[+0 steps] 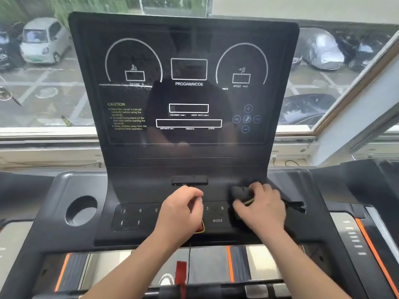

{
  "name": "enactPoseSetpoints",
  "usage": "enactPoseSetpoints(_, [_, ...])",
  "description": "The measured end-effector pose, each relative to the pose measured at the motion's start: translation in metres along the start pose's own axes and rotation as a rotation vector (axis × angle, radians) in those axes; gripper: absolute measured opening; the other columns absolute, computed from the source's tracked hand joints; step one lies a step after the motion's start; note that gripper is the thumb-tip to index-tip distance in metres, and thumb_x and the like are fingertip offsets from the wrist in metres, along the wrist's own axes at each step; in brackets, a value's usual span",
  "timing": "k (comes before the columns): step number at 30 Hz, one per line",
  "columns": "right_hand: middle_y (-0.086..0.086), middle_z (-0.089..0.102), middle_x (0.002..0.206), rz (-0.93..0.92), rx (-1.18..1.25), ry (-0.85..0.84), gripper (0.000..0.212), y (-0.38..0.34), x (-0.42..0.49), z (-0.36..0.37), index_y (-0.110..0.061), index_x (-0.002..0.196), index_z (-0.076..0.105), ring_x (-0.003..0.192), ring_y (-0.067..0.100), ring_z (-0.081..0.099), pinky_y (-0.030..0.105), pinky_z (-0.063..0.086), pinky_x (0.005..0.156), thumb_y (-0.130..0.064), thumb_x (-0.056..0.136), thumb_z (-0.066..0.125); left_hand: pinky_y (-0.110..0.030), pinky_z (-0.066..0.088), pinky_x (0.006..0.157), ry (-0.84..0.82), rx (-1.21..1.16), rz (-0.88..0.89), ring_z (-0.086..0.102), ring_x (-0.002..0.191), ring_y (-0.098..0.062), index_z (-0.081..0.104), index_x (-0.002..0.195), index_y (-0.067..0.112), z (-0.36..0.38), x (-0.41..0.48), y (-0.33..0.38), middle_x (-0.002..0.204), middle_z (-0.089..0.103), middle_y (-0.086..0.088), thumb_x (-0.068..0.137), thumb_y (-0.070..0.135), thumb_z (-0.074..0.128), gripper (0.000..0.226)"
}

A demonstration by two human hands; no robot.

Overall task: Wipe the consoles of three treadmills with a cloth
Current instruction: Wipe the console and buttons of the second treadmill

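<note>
The right hand (259,207) grips the dark cloth (239,193) at the 3 o'clock end of the console (190,156) keypad (140,216), which stretches toward 9 o'clock past the curled left hand (183,209), whose hold I cannot tell.

On the console screen (187,83) I read PROGAM/MODE under the middle box and SPEED km/h at the right. A yellow CAUTION heading is at the left, and CALORIES, HEART RATE, DISTANCE and STEPS sit under the lower boxes. The keypad (138,216) below shows 3, 6, 9, then 3, 6 and MODE.
</note>
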State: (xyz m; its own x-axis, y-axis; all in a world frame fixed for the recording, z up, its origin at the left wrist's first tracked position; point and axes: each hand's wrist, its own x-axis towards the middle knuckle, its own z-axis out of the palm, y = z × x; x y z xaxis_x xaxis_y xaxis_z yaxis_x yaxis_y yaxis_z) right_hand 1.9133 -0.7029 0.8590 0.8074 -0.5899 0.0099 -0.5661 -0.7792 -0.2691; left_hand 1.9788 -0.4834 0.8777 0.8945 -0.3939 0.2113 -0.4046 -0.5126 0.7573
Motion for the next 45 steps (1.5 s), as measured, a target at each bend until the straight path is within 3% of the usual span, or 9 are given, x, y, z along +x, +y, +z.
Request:
enactPoseSetpoints(7, [-0.015,0.051,0.086,-0.508,0.158,-0.046,0.042,0.019,-0.039,0.007,-0.029,0.087,0.061,0.08,0.016,0.047,0.031,0.043,0.066,-0.051,0.053,0.071,-0.014,0.043,0.065,-0.024,-0.021,0.089,0.057,0.065,-0.006,0.073,0.094,0.02,0.009,0.002,0.015,0.077,0.059,0.018,0.09,0.007,0.069,0.014])
enactPoseSetpoints(12, [-0.003,0.059,0.101,0.056,0.042,0.025,0.046,0.042,-0.018,-0.006,-0.029,0.1,0.063,0.099,0.027,0.055,0.04,0.05,0.08,-0.06,0.065,0.067,-0.022,0.049,0.063,-0.04,-0.028,0.08,0.057,0.061,-0.005,0.073,0.095,0.021,0.017,0.0,0.017,0.076,0.059,0.018,0.091,0.008,0.067,0.015])
enactPoseSetpoints(14, [0.001,0.06,0.104,0.11,-0.071,0.041,0.049,0.028,-0.023,-0.003,-0.026,0.102,0.062,0.1,0.031,0.056,0.041,0.049,0.081,-0.061,0.068,0.067,-0.025,0.051,0.065,-0.049,-0.004,0.06,0.059,0.067,-0.008,0.074,0.096,0.022,0.02,-0.003,0.016,0.079,0.062,0.016,0.09,0.009,0.068,0.015])
enactPoseSetpoints(18, [0.0,0.058,0.086,-0.209,-0.012,0.104,0.047,-0.012,-0.057,0.018,-0.023,0.089,0.063,0.078,0.027,0.054,0.038,0.046,0.064,-0.059,0.058,0.068,-0.031,0.056,0.073,-0.084,0.05,0.048,0.062,0.078,-0.005,0.074,0.099,0.024,0.019,-0.009,0.016,0.088,0.068,0.016,0.091,0.023,0.064,0.012])
enactPoseSetpoints(23, [-0.005,0.058,0.091,-0.702,0.127,0.049,0.048,0.015,-0.047,0.019,-0.023,0.095,0.067,0.08,0.026,0.057,0.038,0.049,0.066,-0.05,0.056,0.075,-0.028,0.053,0.073,-0.103,0.076,0.028,0.06,0.078,-0.007,0.072,0.101,0.024,0.009,-0.015,0.012,0.087,0.064,0.014,0.091,0.022,0.063,0.013])
enactPoseSetpoints(29, [0.005,0.063,0.107,0.086,0.068,0.077,0.051,0.037,-0.014,-0.001,-0.022,0.112,0.066,0.102,0.034,0.056,0.043,0.05,0.084,-0.055,0.074,0.074,-0.026,0.051,0.074,-0.139,0.106,-0.003,0.06,0.078,-0.005,0.072,0.099,0.026,0.007,-0.021,0.006,0.087,0.064,0.018,0.092,0.02,0.063,0.013])
enactPoseSetpoints(32, [0.008,0.062,0.1,0.116,-0.022,0.076,0.049,0.012,-0.027,0.001,-0.021,0.103,0.064,0.094,0.036,0.057,0.043,0.049,0.077,-0.058,0.071,0.069,-0.025,0.05,0.075,-0.185,0.086,0.028,0.056,0.076,-0.004,0.071,0.102,0.026,0.013,-0.027,0.009,0.086,0.062,0.017,0.093,0.027,0.06,0.014])
enactPoseSetpoints(37, [-0.003,0.057,0.085,-0.183,0.052,0.041,0.045,-0.012,-0.076,0.015,-0.024,0.088,0.061,0.076,0.027,0.055,0.037,0.046,0.062,-0.061,0.062,0.06,-0.027,0.05,0.078,-0.319,0.098,0.077,0.051,0.08,-0.005,0.064,0.114,0.032,0.016,-0.035,0.017,0.091,0.056,0.015,0.085,0.042,0.063,0.03])
enactPoseSetpoints(45, [0.002,0.074,0.091,0.446,0.805,-0.301,0.023,-0.043,-0.034,-0.045,-0.023,0.093,0.066,0.089,0.025,0.072,0.05,0.061,0.087,-0.044,0.083,0.07,-0.017,0.038,0.111,-0.484,-0.189,-0.05,0.043,0.132,0.01,0.028,0.155,0.047,0.003,-0.031,0.051,0.142,0.046,0.024,0.078,0.045,0.077,0.091])
